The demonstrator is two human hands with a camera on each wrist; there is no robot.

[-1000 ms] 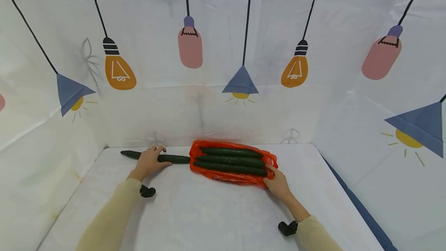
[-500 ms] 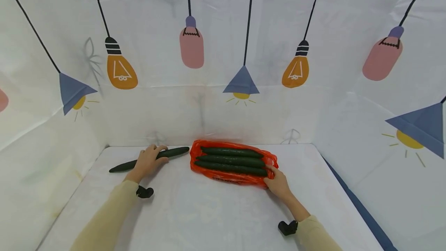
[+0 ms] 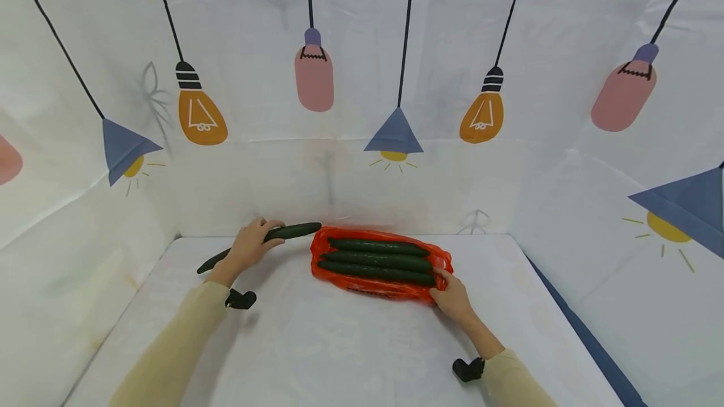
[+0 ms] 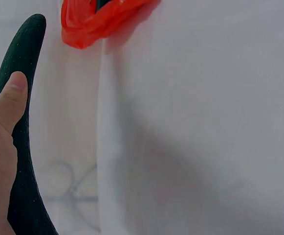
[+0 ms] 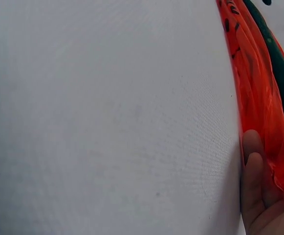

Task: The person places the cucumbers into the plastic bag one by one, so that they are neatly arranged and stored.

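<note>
In my left hand [image 3: 249, 247] I grip a long dark green cucumber [image 3: 294, 230] around its middle. It slants above the table, its far end raised close to the left edge of an orange-red plastic bag [image 3: 415, 294]. The left wrist view shows my thumb lying along the cucumber [image 4: 22, 63]. Several fingers are hidden behind it. Inside the spread bag lie 3 cucumbers [image 3: 378, 261], side by side. At the bag's right end, my right hand [image 3: 451, 297] holds its edge. The right wrist view has the red plastic [image 5: 259, 98] between thumb and fingers.
The white table [image 3: 328, 357] ends at a white fabric wall [image 3: 271, 174] printed with lamps and bulbs. More fabric closes in both sides. A dark blue strip [image 3: 588, 331] runs along the table's right edge. Small black devices sit at both wrists.
My left hand has lifted the cucumber from the table. After swinging left and tilting, it has moved back right and up towards the bag. The right hand and the bag look still.
</note>
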